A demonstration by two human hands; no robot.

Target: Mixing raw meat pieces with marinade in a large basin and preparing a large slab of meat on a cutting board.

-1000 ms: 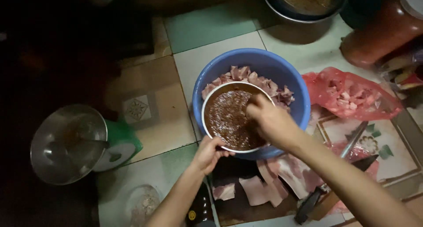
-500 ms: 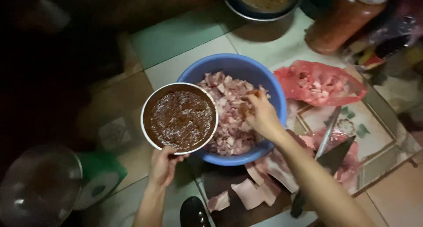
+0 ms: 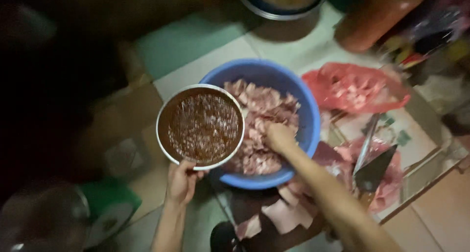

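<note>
My left hand [image 3: 181,181] grips the near rim of a round metal bowl [image 3: 166,149] filled with brown sauce [image 3: 203,127]. I hold it over the left edge of a blue plastic basin [image 3: 306,110]. The basin is full of pink raw meat pieces [image 3: 259,105]. My right hand [image 3: 279,137] reaches down into the basin and rests on the meat, fingers curled among the pieces.
A red plastic bag [image 3: 355,88] with meat lies right of the basin. A cleaver [image 3: 374,169] rests on pink meat slabs [image 3: 279,215] at lower right. A metal pot [image 3: 284,7] and an orange jar [image 3: 377,17] stand at the back. A green scale [image 3: 105,208] sits lower left.
The sauce bowl has moved left off the middle of the basin, uncovering the meat. My right hand left the bowl's rim and went down into the meat.
</note>
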